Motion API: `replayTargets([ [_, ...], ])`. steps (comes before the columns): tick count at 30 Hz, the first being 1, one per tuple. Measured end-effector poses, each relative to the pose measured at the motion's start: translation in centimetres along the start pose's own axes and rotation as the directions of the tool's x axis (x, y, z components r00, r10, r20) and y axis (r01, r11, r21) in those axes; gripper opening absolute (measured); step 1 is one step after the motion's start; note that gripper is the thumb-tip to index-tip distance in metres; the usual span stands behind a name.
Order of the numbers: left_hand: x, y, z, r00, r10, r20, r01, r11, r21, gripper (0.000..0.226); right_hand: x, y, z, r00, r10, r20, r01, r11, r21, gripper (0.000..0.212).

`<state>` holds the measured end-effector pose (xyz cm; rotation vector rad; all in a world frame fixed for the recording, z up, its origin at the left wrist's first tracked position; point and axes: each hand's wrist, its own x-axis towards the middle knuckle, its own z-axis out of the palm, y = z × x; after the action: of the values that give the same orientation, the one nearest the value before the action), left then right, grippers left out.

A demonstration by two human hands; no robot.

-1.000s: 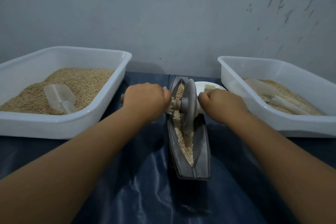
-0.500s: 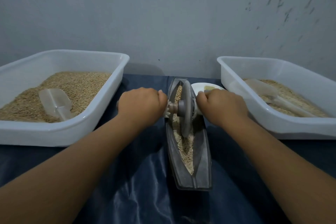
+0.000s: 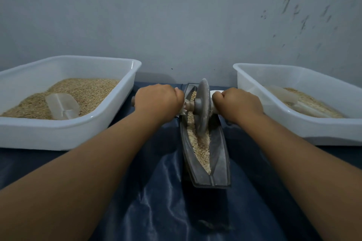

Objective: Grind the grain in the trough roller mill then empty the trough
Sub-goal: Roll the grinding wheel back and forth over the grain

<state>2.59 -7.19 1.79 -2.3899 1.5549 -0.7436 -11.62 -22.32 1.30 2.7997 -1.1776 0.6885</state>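
Head view, frame centre: your left hand (image 3: 158, 101) and right hand (image 3: 238, 103) clench the axle (image 3: 189, 105); the wheel (image 3: 202, 107) looks heavy, stiff.

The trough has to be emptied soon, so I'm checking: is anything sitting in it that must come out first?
Yes: the roller wheel stands in the trough on the grain, and the left hand and right hand grip its axle.

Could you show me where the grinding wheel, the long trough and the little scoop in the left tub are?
grinding wheel (image 3: 202, 103): head view, on the disc's flat face beside the hub.
trough (image 3: 220, 154): head view, on its bare right inner wall.
scoop (image 3: 61, 104): head view, on its clear bowl lying on the grain.
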Motion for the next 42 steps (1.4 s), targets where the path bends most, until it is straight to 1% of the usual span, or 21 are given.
replayTargets([
  [2, -0.3, 0.2, 0.1, 1.0, 0.007, -0.031, -0.006, 1.0, 0.021, 0.04, -0.7, 0.4, 0.5, 0.999, -0.035, -0.033, 0.034, 0.999, -0.013, 0.034],
  [6, -1.5, 0.3, -0.4, 0.997, 0.037, -0.062, -0.034, 0.998, 0.045, 0.038, -2.1, 0.1, -0.2, 0.999, 0.008, -0.049, -0.007, 1.0, 0.03, 0.041],
  [10, -3.4, 0.6, -0.9, 0.997, 0.037, -0.066, -0.034, 0.998, 0.06, 0.042, -3.8, -0.8, -2.6, 0.995, -0.038, 0.087, 0.041, 0.998, -0.04, 0.039],
  [13, -5.1, 0.6, -1.2, 0.995, 0.065, -0.08, -0.063, 0.998, 0.029, 0.041, -5.4, -0.7, -4.4, 0.96, -0.131, 0.249, 0.16, 0.982, -0.1, 0.031],
  [15, -6.0, 0.3, -1.5, 0.99, 0.091, -0.111, -0.089, 0.996, 0.023, 0.042, -6.2, -0.2, -5.4, 0.948, -0.15, 0.282, 0.186, 0.977, -0.105, 0.027],
  [16, -6.3, 0.3, -1.7, 0.987, 0.108, -0.121, -0.107, 0.994, 0.013, 0.037, -6.5, 0.0, -5.6, 0.948, -0.163, 0.275, 0.2, 0.973, -0.113, 0.024],
  [17, -6.5, 0.5, -1.7, 0.989, 0.089, -0.117, -0.088, 0.996, 0.013, 0.028, -6.5, 0.2, -5.4, 0.959, -0.16, 0.234, 0.182, 0.98, -0.077, 0.017],
  [18, -6.4, 0.7, -1.8, 0.993, 0.039, -0.111, -0.043, 0.998, -0.036, 0.017, -6.4, 0.2, -5.1, 0.962, -0.169, 0.215, 0.188, 0.98, -0.07, 0.009],
  [19, -6.0, 0.8, -1.7, 0.99, -0.062, -0.127, 0.045, 0.989, -0.138, 0.022, -6.3, 0.2, -4.6, 0.972, -0.142, 0.188, 0.154, 0.987, -0.052, 0.009],
  [20, -5.5, 0.9, -1.5, 0.979, -0.164, -0.121, 0.135, 0.967, -0.217, 0.034, -6.1, -0.1, -4.1, 0.982, -0.116, 0.149, 0.123, 0.992, -0.041, 0.013],
  [21, -5.0, 1.0, -1.2, 0.968, -0.225, -0.112, 0.192, 0.949, -0.251, 0.041, -5.6, -0.2, -3.6, 0.991, -0.065, 0.12, 0.071, 0.996, -0.046, 0.019],
  [22, -4.4, 1.0, -0.8, 0.965, -0.226, -0.132, 0.19, 0.953, -0.237, 0.041, -5.0, -0.3, -3.0, 0.995, -0.042, 0.087, 0.046, 0.998, -0.048, 0.024],
  [23, -3.6, 1.1, -0.1, 0.971, -0.158, -0.181, 0.128, 0.977, -0.171, 0.037, -4.3, -0.4, -2.3, 0.998, -0.019, 0.058, 0.021, 0.999, -0.036, 0.024],
  [25, -2.3, 0.8, 0.8, 0.984, -0.016, -0.176, 0.009, 0.999, -0.037, 0.033, -2.5, -0.5, -1.2, 0.999, -0.009, 0.03, 0.011, 0.998, -0.058, 0.024],
  [26, -1.6, 0.4, 1.0, 0.983, 0.006, -0.184, -0.01, 1.0, -0.021, 0.034, -1.5, -0.4, -0.7, 1.0, -0.007, 0.021, 0.008, 0.999, -0.048, 0.029],
  [29, 0.6, -0.1, 1.8, 0.979, 0.008, -0.205, -0.01, 1.0, -0.008, 0.028, 0.8, -0.1, 0.6, 0.998, 0.001, -0.067, 0.001, 1.0, 0.028, 0.049],
  [33, 3.1, -0.5, 1.7, 0.976, -0.056, -0.212, 0.051, 0.998, -0.031, 0.028, 2.4, 0.0, 1.4, 0.984, -0.017, -0.178, 0.029, 0.998, 0.063, 0.055],
  [36, 3.4, -0.3, 1.0, 0.979, -0.077, -0.191, 0.064, 0.995, -0.072, 0.023, 2.0, 0.0, 1.1, 0.993, 0.01, -0.115, 0.002, 0.995, 0.1, 0.051],
  [38, 2.6, -0.1, 0.7, 0.982, -0.068, -0.175, 0.049, 0.992, -0.113, 0.024, 0.9, 0.0, 0.6, 0.999, -0.031, -0.025, 0.032, 0.999, 0.037, 0.041],
  [40, 1.0, 0.3, 0.4, 0.984, -0.067, -0.163, 0.042, 0.988, -0.149, 0.038, -0.8, 0.1, -0.3, 0.996, -0.08, 0.033, 0.081, 0.996, -0.027, 0.035],
  [42, -1.3, 0.7, 0.5, 0.985, -0.102, -0.14, 0.07, 0.973, -0.219, 0.047, -2.7, 0.1, -1.4, 0.992, -0.095, 0.081, 0.098, 0.995, -0.033, 0.04],
])
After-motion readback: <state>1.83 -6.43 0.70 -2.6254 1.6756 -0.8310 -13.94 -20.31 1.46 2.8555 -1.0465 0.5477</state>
